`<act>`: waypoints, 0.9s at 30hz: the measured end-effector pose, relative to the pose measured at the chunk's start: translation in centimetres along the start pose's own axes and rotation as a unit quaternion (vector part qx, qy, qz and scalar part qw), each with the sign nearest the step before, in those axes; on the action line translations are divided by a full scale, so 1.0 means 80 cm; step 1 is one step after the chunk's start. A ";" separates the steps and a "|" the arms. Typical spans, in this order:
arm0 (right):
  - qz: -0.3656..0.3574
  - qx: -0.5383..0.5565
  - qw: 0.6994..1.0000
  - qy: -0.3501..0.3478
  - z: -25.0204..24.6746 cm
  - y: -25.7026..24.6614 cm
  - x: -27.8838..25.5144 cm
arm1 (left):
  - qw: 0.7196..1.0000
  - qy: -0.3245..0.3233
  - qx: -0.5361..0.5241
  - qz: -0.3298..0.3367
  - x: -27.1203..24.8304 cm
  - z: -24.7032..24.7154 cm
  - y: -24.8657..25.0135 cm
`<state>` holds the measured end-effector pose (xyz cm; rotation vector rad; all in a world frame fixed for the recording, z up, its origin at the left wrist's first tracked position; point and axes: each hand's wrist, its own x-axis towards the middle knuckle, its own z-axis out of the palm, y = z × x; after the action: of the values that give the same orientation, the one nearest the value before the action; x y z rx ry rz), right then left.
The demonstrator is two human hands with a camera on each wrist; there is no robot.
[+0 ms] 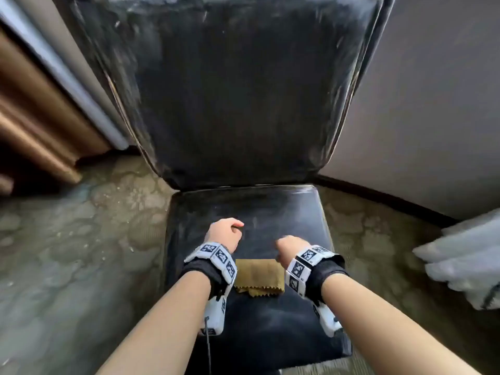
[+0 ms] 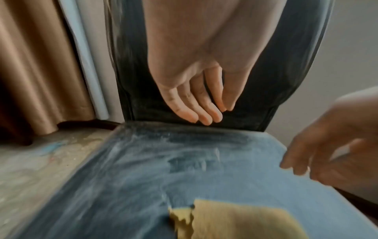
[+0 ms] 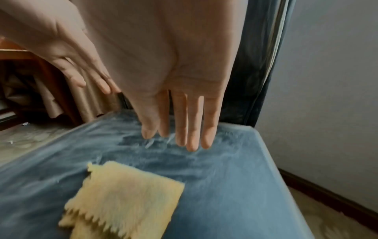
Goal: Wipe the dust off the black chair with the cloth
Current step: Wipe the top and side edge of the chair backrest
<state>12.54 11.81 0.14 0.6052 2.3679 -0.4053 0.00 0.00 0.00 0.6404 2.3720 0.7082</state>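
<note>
The black chair has a dusty seat [image 1: 270, 212] and a tall backrest [image 1: 230, 98] with grey streaks. A folded yellow cloth [image 1: 259, 277] with a zigzag edge lies flat on the seat, between my two wrists and nearer to me than my fingers. My left hand [image 1: 226, 234] hangs over the left middle of the seat, holding nothing, its fingers [image 2: 196, 110] relaxed and pointing down. My right hand [image 1: 289, 249] hangs beside it with straight fingers [image 3: 190, 126] close above the dusty surface; I cannot tell if they touch it. Neither hand touches the cloth [image 3: 126, 198].
Brown curtains [image 1: 35, 125] hang at the left and a plain wall [image 1: 433, 104] stands right behind the chair. White bedding [image 1: 465, 269] juts in at the right edge. Patterned carpet [image 1: 81, 253] surrounds the chair.
</note>
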 end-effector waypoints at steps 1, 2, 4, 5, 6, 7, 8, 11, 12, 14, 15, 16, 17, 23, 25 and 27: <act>0.010 -0.003 1.000 -0.015 0.012 -0.001 0.010 | 0.999 -0.033 0.026 -0.007 0.005 0.014 -0.009; 0.009 0.006 1.000 -0.029 0.025 -0.001 0.024 | 0.996 -0.056 0.063 0.000 0.014 0.032 -0.019; 0.014 0.012 0.998 -0.058 0.050 -0.003 0.041 | 0.980 -0.119 0.158 0.021 0.018 0.064 -0.036; 0.011 0.013 0.998 -0.067 0.059 -0.004 0.046 | 0.969 -0.136 0.203 0.041 0.018 0.077 -0.042; 0.009 0.011 0.998 -0.069 0.067 -0.004 0.051 | 0.954 -0.150 0.251 0.062 0.017 0.088 -0.047; 0.008 0.006 0.998 -0.068 0.076 -0.003 0.057 | 0.939 -0.161 0.294 0.075 0.017 0.100 -0.055; 0.010 -0.001 0.998 -0.069 0.081 -0.003 0.059 | 0.926 -0.173 0.325 0.080 0.012 0.108 -0.060; 0.017 -0.015 0.997 -0.078 0.084 -0.002 0.064 | 0.921 -0.162 0.350 0.062 0.003 0.120 -0.069; 0.016 -0.014 0.996 -0.086 0.081 -0.003 0.064 | 0.923 -0.159 0.345 0.058 0.000 0.118 -0.069; 0.012 0.000 0.996 -0.090 0.063 -0.003 0.064 | 0.935 -0.155 0.313 0.053 0.001 0.103 -0.061; 0.008 0.008 0.996 -0.087 0.050 -0.003 0.063 | 0.944 -0.151 0.289 0.053 0.002 0.092 -0.054; -0.001 0.017 0.997 -0.077 0.032 -0.002 0.061 | 0.953 -0.146 0.261 0.053 0.004 0.077 -0.044; -0.008 0.031 0.998 -0.062 0.008 -0.003 0.056 | 0.963 -0.139 0.227 0.052 0.004 0.056 -0.031; -0.060 0.037 0.997 0.030 -0.173 -0.024 0.010 | 0.997 -0.028 0.061 0.039 0.000 -0.094 0.062; -0.083 0.028 0.993 0.084 -0.240 -0.036 -0.014 | 0.995 0.031 0.067 0.067 -0.005 -0.153 0.096; -0.106 0.019 0.985 0.135 -0.302 -0.053 -0.040 | 0.987 0.093 0.081 0.102 -0.010 -0.211 0.126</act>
<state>-0.01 17.61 20.64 0.4481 2.7019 -0.4905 -7.46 1.44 18.15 0.9355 2.5792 0.6908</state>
